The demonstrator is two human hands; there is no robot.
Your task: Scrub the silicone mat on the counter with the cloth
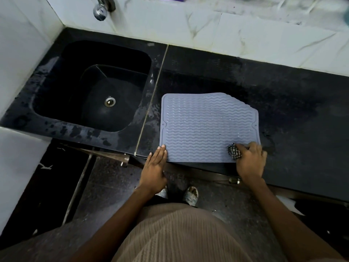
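A grey-blue silicone mat [207,125] with wavy ridges lies flat on the black counter [294,114], near its front edge. My right hand [250,159] grips a bunched black-and-white checked cloth [234,151] and presses it on the mat's near right corner. My left hand [155,163] lies flat with fingers straight, its fingertips resting on the mat's near left corner at the counter's edge.
A black sink [56,114] with a metal drain [110,101] is set into the counter left of the mat. A chrome tap [102,8] sticks out of the white tiled wall above it. The counter around the mat looks wet. My feet stand on the dark floor below.
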